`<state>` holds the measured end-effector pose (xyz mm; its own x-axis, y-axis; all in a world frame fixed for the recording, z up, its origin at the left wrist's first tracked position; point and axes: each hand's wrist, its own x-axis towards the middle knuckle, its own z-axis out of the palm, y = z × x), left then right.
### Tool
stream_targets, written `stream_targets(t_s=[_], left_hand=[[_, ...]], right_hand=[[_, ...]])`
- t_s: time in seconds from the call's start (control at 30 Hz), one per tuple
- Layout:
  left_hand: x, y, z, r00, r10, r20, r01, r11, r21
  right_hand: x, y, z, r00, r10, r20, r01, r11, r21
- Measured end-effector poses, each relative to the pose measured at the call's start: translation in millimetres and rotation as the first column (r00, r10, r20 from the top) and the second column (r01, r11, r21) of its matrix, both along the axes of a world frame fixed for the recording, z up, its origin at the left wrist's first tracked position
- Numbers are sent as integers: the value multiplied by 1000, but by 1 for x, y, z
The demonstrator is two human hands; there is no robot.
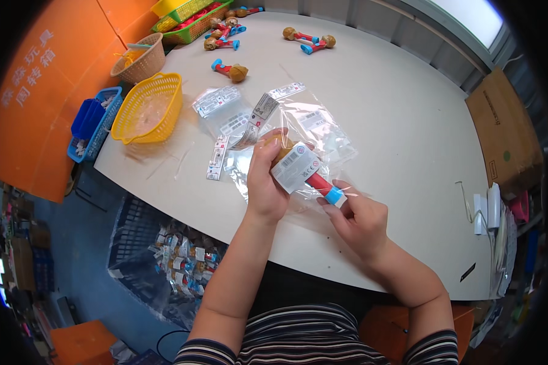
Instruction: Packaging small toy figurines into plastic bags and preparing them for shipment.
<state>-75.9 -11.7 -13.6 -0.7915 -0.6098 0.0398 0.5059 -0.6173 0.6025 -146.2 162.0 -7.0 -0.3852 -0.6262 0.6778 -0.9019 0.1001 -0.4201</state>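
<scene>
Over the near part of the table, a toy (319, 182) with a brown round head, red handle and blue end lies in a clear plastic bag (295, 169) with a white printed label. My left hand (268, 185) is closed around the head end, its thumb beside the label. At the blue end, the fingers of my right hand (364, 222) pinch the toy through the film. The label covers part of the toy. Just beyond my hands lie several flat clear bags (315, 120) with printed header strips, and a bundle of header strips (263, 109).
Loose toys (231, 72) of the same kind lie toward the far side. A yellow basket (178, 100), a tan basket (155, 58) and a blue basket (73, 149) stand at the left. Below, a dark blue crate (125, 243) holds bagged toys. A cardboard box (505, 128) stands at the right.
</scene>
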Motion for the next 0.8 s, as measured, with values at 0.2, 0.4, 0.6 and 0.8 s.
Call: stream_targets(t_s=[0.2, 0.4, 0.6, 0.8], left_hand=[[3, 4, -1, 991, 23, 135, -12, 997, -83], [19, 7, -2, 927, -136, 348, 192, 972, -132], [17, 9, -7, 901, -27, 434, 132, 968, -213], [16, 9, -5, 908, 152, 390, 50, 886, -461]], right_hand=[[0, 0, -7, 983, 3, 186, -14, 998, 58], [2, -2, 0, 917, -51, 396, 25, 997, 71], [2, -1, -5, 898, -52, 437, 27, 998, 62], [-2, 1, -7, 997, -73, 35, 70, 995, 77]])
